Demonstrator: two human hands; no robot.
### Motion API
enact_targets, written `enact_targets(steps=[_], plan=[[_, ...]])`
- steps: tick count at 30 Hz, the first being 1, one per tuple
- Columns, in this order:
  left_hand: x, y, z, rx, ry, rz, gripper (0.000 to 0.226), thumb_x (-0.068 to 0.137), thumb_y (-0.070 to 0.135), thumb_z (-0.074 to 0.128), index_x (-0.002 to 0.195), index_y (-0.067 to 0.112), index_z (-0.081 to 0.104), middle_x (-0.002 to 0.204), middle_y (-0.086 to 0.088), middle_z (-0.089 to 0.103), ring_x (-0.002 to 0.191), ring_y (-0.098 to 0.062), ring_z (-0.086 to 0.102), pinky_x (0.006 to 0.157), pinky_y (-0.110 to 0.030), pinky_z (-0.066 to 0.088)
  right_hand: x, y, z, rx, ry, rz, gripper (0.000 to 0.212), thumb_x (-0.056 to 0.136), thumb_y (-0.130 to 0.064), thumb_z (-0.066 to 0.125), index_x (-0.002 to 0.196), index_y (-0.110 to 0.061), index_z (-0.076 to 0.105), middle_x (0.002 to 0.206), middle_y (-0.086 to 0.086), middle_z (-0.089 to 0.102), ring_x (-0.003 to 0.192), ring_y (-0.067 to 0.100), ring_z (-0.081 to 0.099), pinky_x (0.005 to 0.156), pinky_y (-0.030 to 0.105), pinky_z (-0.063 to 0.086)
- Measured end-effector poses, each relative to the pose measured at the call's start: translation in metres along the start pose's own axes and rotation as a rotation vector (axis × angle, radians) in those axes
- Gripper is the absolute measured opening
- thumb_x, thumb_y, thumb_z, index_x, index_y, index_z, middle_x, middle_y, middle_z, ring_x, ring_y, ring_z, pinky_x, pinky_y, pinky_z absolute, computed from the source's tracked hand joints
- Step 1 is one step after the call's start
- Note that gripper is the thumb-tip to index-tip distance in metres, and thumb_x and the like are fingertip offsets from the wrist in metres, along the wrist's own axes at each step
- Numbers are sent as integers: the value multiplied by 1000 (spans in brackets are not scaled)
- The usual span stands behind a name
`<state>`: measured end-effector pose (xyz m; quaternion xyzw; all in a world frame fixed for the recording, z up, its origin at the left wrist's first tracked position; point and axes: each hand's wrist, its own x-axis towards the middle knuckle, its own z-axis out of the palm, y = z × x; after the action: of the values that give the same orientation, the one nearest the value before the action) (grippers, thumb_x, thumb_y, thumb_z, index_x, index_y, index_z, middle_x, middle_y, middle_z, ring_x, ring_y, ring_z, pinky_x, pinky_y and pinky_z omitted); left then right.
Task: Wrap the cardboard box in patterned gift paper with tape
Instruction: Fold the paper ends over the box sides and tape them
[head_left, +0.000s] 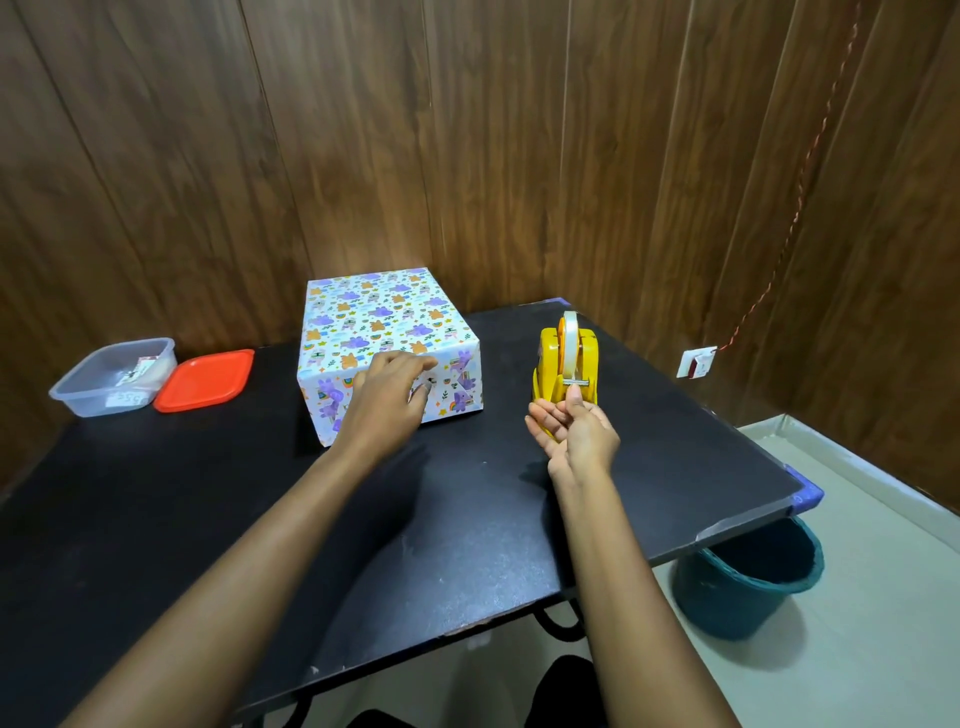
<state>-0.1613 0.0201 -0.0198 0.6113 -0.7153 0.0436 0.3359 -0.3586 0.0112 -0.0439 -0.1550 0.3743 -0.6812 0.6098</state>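
The box (387, 332), covered in white gift paper with purple and orange animal prints, stands at the back middle of the black table (467, 519). My left hand (387, 395) presses against the box's near side face, fingers spread on the folded paper. To the right stands a yellow tape dispenser (566, 364) with a clear tape roll on top. My right hand (576, 431) is at the dispenser's front, thumb and forefinger pinching the tape end at the cutter.
A clear plastic container (111, 376) and its red lid (205, 382) lie at the back left of the table. A teal bin (748, 582) stands on the floor under the table's right corner. Wooden panel walls close in behind; a wall socket (696, 362) sits at right.
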Motion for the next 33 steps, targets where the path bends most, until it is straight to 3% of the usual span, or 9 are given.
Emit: enact_targets(steps=[5, 10, 13, 17, 23, 29, 33], plan=[[-3, -13, -10, 41, -1, -24, 32, 93, 12, 51, 124, 14, 56, 126, 1, 56, 125, -18, 35, 98, -35, 24, -3, 6, 2, 124, -27, 57, 25, 97, -22, 49, 78, -5, 49, 75, 15, 60, 66, 20, 62, 59, 35, 58], [-4, -47, -25, 231, 76, -63, 45, 89, 21, 60, 131, 9, 50, 136, -7, 49, 128, -26, 36, 101, -43, 28, -5, 16, -4, 199, 40, 139, 23, 97, -14, 49, 76, -5, 49, 70, 11, 50, 64, 17, 54, 58, 37, 56], [-2, -62, -32, 299, 75, -93, 53, 89, 28, 60, 136, 8, 45, 142, -8, 43, 134, -26, 32, 106, -42, 24, -7, 29, -9, 66, -12, 94, 23, 97, -17, 50, 78, -6, 52, 69, 11, 54, 59, 17, 55, 50, 32, 57], [1, -86, -37, 304, -23, -129, 56, 91, 36, 57, 140, 14, 41, 147, -4, 38, 140, -20, 24, 110, -40, 20, -16, 43, 3, -230, -282, 17, 22, 95, -22, 54, 76, -11, 55, 59, 3, 62, 45, 9, 55, 50, 28, 54], [0, -113, -40, 270, -103, -85, 54, 91, 38, 56, 141, 23, 42, 148, -1, 38, 140, -17, 27, 110, -39, 27, -31, 80, 50, -485, -577, 137, 23, 93, -26, 57, 75, -13, 56, 67, 3, 65, 51, 11, 56, 49, 23, 51], [-9, -108, -18, 189, 111, -30, 49, 86, 20, 66, 133, 16, 53, 139, -5, 50, 132, -25, 41, 100, -36, 40, -31, 116, 84, -521, -546, 195, 25, 95, -22, 55, 71, -14, 54, 71, 2, 59, 50, 8, 53, 48, 20, 47], [-9, -113, -15, 247, 152, 28, 49, 82, 22, 69, 129, 16, 57, 133, -7, 56, 126, -29, 48, 93, -42, 43, -31, 133, 99, -479, -498, 250, 22, 96, -21, 53, 76, -14, 57, 69, 1, 58, 44, 4, 53, 44, 17, 44]])
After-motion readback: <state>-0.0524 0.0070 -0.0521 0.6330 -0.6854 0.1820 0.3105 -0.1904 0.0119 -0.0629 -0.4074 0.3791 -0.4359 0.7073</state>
